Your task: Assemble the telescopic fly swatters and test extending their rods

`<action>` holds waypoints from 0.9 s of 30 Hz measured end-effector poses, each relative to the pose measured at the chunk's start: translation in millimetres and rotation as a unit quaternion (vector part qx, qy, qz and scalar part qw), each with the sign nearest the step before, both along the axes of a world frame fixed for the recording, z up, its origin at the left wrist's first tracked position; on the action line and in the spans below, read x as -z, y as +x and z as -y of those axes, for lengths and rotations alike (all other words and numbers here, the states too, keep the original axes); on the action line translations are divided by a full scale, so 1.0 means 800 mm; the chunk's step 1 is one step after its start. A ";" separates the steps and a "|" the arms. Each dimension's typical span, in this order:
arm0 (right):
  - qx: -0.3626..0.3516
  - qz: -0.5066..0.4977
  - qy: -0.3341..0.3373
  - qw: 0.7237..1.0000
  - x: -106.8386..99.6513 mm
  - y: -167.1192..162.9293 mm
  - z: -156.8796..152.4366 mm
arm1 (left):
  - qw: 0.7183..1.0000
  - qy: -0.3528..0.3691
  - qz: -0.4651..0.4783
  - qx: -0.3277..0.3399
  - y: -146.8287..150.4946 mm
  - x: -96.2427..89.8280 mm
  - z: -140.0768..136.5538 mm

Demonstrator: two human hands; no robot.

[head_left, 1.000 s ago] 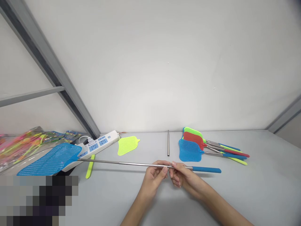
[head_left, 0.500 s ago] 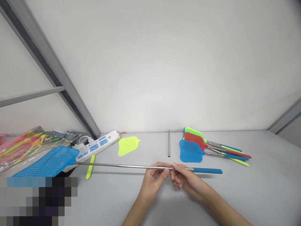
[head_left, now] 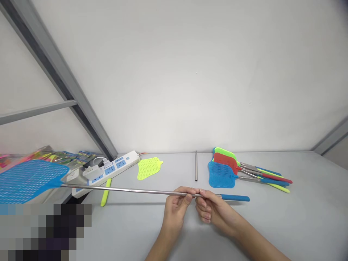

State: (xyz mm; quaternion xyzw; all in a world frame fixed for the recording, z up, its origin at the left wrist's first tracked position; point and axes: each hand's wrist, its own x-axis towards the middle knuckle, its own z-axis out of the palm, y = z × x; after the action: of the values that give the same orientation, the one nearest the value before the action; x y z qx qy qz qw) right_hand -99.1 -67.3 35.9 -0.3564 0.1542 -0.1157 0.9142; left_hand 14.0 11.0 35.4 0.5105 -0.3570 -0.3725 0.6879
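Note:
Both of my hands grip the metal telescopic rod of a blue fly swatter (head_left: 152, 191), held almost level above the table. My left hand (head_left: 175, 208) pinches the rod between thumb and fingers. Close beside it, my right hand (head_left: 214, 208) is closed on the rod just before the blue handle grip. The swatter's perforated blue head reaches past the left edge of the view. Behind my hands stands or lies a bare metal rod (head_left: 196, 166). To its left are a loose yellow-green swatter head (head_left: 149, 168) and a yellow-green handle grip (head_left: 106, 193).
At the right lies a pile of finished-looking fly swatters (head_left: 223, 174) in blue, red and green. A white power strip (head_left: 114, 168) with plugs sits at the left. Plastic-bagged colourful items (head_left: 58, 157) lie behind the blue head. A white wall (head_left: 195, 90) backs the table.
The blue swatter has shifted left, its head now cut off by the frame edge. More rod shows at the head end, and my hands stay close together on it.

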 end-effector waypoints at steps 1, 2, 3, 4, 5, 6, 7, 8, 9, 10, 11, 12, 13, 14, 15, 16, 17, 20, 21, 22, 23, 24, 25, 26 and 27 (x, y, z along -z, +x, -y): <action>0.002 0.004 0.024 1.000 0.000 0.000 0.000 | 1.000 -0.002 -0.010 -0.002 -0.001 0.000 0.000; 0.007 0.007 0.042 0.999 0.000 0.001 0.000 | 1.000 -0.001 -0.022 -0.002 -0.001 -0.001 0.000; 0.014 0.010 0.053 0.998 0.000 0.001 0.000 | 0.999 0.001 -0.036 -0.002 -0.001 -0.002 0.001; 0.021 0.010 0.059 0.998 0.000 0.001 0.000 | 0.999 0.005 -0.047 -0.002 -0.002 -0.002 0.001; 0.026 0.009 0.061 0.998 -0.001 0.001 0.000 | 0.998 0.008 -0.055 -0.004 -0.002 -0.003 0.001; 0.030 0.008 0.061 0.998 -0.003 0.001 0.000 | 0.998 0.012 -0.058 -0.007 -0.001 -0.004 0.001; 0.033 0.008 0.060 0.998 -0.004 0.000 0.000 | 0.998 0.014 -0.058 -0.009 -0.001 -0.005 0.001; 0.034 0.007 0.058 0.998 -0.006 0.000 0.000 | 0.998 0.016 -0.056 -0.011 -0.001 -0.005 0.001; 0.035 0.007 0.055 0.998 -0.008 -0.001 0.000 | 0.998 0.017 -0.054 -0.012 0.000 -0.006 0.001; 0.036 0.007 0.051 0.998 -0.009 -0.002 0.000 | 0.998 0.016 -0.052 -0.012 0.000 -0.007 0.000; 0.037 0.007 0.046 0.998 -0.011 -0.003 0.000 | 0.999 0.016 -0.051 -0.011 0.001 -0.007 0.000; 0.037 0.008 0.040 0.999 -0.012 -0.003 0.000 | 0.999 0.016 -0.050 -0.009 0.002 -0.007 -0.001; 0.036 0.008 0.033 0.999 -0.012 -0.003 0.000 | 0.999 0.016 -0.049 -0.009 0.003 -0.008 -0.001; 0.036 0.009 0.027 0.999 -0.013 -0.004 0.000 | 0.999 0.017 -0.048 -0.010 0.004 -0.008 -0.001; 0.037 0.009 0.020 0.999 -0.013 -0.004 0.000 | 0.999 0.018 -0.047 -0.012 0.004 -0.008 -0.001; 0.038 0.009 0.014 0.999 -0.014 -0.004 0.000 | 0.999 0.018 -0.047 -0.015 0.005 -0.009 -0.002; 0.039 0.008 0.009 0.999 -0.014 -0.004 0.001 | 0.998 0.018 -0.048 -0.020 0.005 -0.009 -0.002; 0.046 0.002 0.003 0.999 -0.015 -0.005 0.002 | 0.998 0.021 -0.052 -0.028 0.007 -0.011 -0.002; 0.047 0.000 0.003 0.999 -0.015 -0.006 0.002 | 0.998 0.021 -0.053 -0.030 0.007 -0.012 -0.002; 0.047 -0.003 0.001 0.999 -0.015 -0.006 0.003 | 0.998 0.022 -0.055 -0.031 0.008 -0.012 -0.002; 0.048 -0.004 -0.002 0.999 -0.015 -0.007 0.004 | 0.998 0.021 -0.058 -0.031 0.008 -0.013 -0.003; 0.048 -0.004 -0.006 0.999 -0.016 -0.007 0.004 | 0.997 0.019 -0.062 -0.031 0.009 -0.013 -0.003; 0.046 -0.004 -0.009 0.999 -0.016 -0.007 0.005 | 0.997 0.017 -0.066 -0.032 0.010 -0.012 -0.003; 0.045 -0.003 -0.012 0.999 -0.016 -0.008 0.006 | 0.997 0.015 -0.070 -0.032 0.011 -0.012 -0.004; 0.045 -0.002 -0.013 0.999 -0.017 -0.008 0.006 | 0.997 0.013 -0.074 -0.034 0.012 -0.012 -0.004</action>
State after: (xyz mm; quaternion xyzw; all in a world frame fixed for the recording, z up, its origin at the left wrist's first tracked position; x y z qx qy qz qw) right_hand -105.6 -72.2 49.4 -0.3615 0.1703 -0.1581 0.9029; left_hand 23.3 14.3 44.9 0.5023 -0.2830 -0.3899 0.7180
